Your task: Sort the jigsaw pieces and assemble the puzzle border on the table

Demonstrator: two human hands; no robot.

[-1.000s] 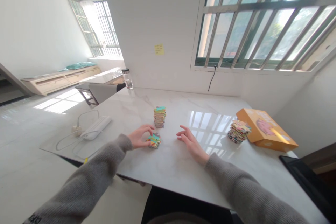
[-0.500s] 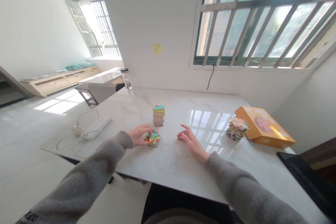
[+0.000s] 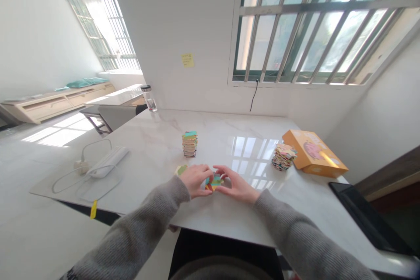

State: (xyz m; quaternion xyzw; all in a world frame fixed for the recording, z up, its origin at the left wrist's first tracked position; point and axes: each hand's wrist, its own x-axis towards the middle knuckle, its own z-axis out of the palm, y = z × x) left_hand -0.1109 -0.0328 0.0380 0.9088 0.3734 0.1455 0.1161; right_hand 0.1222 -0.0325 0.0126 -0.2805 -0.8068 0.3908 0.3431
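Between my hands, just above or on the table, are colourful jigsaw puzzle pieces [image 3: 214, 182] in teal, yellow and red. My left hand [image 3: 196, 179] pinches their left side with thumb and fingers. From the opposite side my right hand [image 3: 238, 183] curls its thumb and index finger round their right edge. A greenish puzzle piece [image 3: 181, 169] lies behind my left hand, partly covered by it. Farther back stands a tall, neat stack of puzzle pieces [image 3: 189, 145]. Another, more uneven puzzle stack [image 3: 283, 157] stands to the right.
An orange box [image 3: 315, 152] lies beside the right stack, with a black flat object [image 3: 364, 212] at the table's right edge. On the left are a white power strip [image 3: 108, 162] and its cable. A clear bottle [image 3: 150, 99] stands at the back left corner.
My left hand has moved right with puzzle pieces, leaving a greenish piece behind. My right hand has come in from the right and closed round the pieces. The view has shifted slightly right.
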